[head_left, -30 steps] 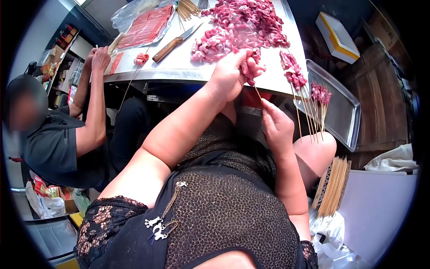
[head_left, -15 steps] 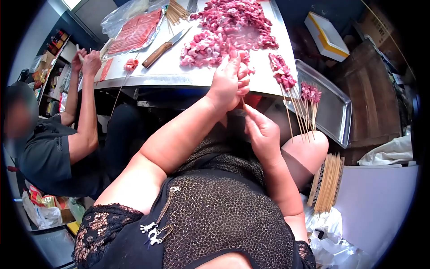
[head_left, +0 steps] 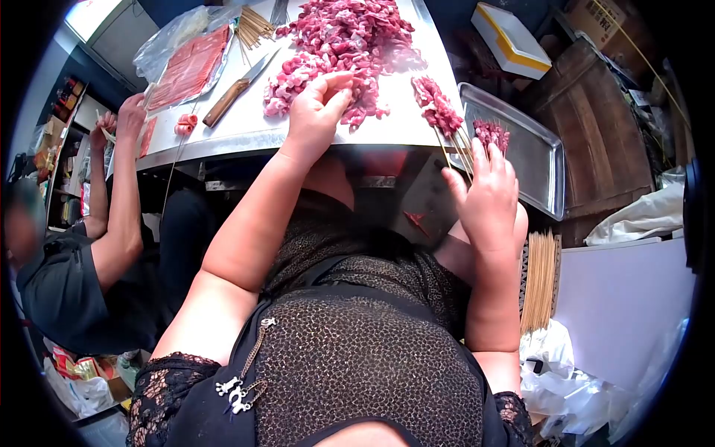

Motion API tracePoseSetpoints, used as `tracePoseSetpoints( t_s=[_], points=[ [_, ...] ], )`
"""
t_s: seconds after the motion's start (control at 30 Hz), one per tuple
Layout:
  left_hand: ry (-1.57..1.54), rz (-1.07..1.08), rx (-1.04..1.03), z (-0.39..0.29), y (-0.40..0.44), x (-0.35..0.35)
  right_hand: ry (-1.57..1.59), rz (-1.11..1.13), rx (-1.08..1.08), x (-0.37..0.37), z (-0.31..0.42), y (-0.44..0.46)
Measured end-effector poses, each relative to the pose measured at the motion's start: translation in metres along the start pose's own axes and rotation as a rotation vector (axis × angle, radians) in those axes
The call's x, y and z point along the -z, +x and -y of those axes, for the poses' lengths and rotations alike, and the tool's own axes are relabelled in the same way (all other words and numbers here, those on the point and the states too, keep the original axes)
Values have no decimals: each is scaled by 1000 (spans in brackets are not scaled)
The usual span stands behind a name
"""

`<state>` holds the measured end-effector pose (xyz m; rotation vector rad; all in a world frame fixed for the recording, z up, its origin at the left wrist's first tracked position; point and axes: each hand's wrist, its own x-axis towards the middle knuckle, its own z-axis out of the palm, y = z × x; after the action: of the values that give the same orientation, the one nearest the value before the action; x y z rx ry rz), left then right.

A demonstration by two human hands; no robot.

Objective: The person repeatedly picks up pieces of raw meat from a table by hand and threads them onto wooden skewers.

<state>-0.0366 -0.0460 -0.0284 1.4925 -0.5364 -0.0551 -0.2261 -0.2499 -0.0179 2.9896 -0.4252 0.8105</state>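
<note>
Left hand point(head_left: 316, 118) beside raw meat point(head_left: 339, 37), carton point(head_left: 585, 24) with illegible lettering point(head_left: 600, 16)

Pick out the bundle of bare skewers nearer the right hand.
The close-packed bundle beside the pale panel, just below the right hand in the picture. The other bundle lies loosely fanned on the white table, beyond the knife.

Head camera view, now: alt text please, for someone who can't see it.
A person's left hand is beside a pile of raw meat on a white table, the right hand spread near meat skewers at the table's edge. A knife and a co-worker are further left.
</note>
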Motion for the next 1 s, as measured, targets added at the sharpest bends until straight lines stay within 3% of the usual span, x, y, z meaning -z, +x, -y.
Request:
tracePoseSetpoints(
  t_s=[0.03,0.1,0.27,0.3,0.33,0.43,0.47,0.63,0.7,0.8,0.87,0.9,0.97,1.0],
  points=[
    [-1,7,-1,6,0,3,-45,7,13,0,-1,-3],
    [234,-23,-107,14,2,7,-10,236,-92,-4,-4,-7],
    [568,-69,-492,23,2,1,-6,124,-123,-15,-26,-12],
    [557,-66,-438,16,-3,-3,22,120,-153,-19,-33,-11],
    [629,-52,-523,16,-2,-6,72,28,-163,-25,-45,-13],
    [831,-26,-671,16,-5,-12,99,-77,-370,-41,-94,-13],
    [887,-36,-689,14,-5,-16,89,22,-487,-48,-114,-9],
    [802,22,-586,13,-4,-16,46,294,-817,-127,-206,-2],
    [787,35,-555,14,-3,-16,-8,364,-799,-155,-225,-1],
    [772,57,-520,13,-2,-18,12,327,-781,-169,-234,-6],
    [777,67,-510,13,-1,-17,-37,124,-541,-158,-234,-21],
    [770,61,-501,14,-1,-18,-35,90,-524,-150,-245,-32],
    [775,54,-474,17,-2,-17,36,-24,-577,-137,-271,-74],
    [723,41,-483,20,-1,-18,58,56,-802,-119,-273,-91]
  ],
)
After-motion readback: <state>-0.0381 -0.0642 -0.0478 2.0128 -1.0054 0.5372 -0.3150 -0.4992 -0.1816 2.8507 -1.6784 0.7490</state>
